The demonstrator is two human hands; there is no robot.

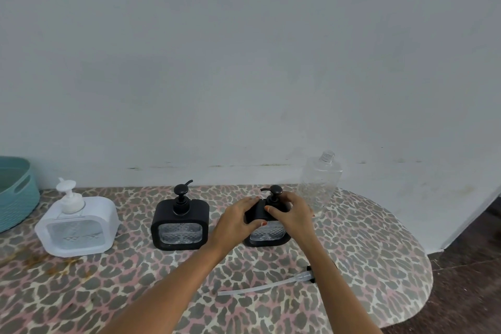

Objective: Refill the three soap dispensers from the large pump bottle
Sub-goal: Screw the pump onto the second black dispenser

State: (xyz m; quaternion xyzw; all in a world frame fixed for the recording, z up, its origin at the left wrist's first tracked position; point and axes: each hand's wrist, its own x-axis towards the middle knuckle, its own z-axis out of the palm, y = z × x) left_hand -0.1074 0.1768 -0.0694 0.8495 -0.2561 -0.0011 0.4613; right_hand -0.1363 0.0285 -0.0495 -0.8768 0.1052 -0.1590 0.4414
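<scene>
Both hands meet over the right-hand black soap dispenser [268,228], which stands upright toward the far right of the bench [366,266], a surface covered in a leopard-print cloth. The left hand [235,222] wraps the dispenser's upper left corner, its grip clamped on the black frame with the thumb lying across the front. The right hand [292,214] covers the top right shoulder just beside the pump head, fingers curled and pressed onto the body, so its grip is likewise clamped on this dispenser. Its pump stands up between the two hands. To the left, apart from it, a second black dispenser [180,222] stands upright with its pump in place, and further left a white dispenser [78,222] stands with a white pump. Each shows a patterned clear window on its front. Behind the right hand, against the wall [244,62], stands the large clear bottle [320,184], upright, its threaded neck uncapped. Its pump with the long dip tube [268,286] lies flat on the near right of the bench, partly hidden by the right forearm. A teal basket [16,192] sits at the far left edge.
</scene>
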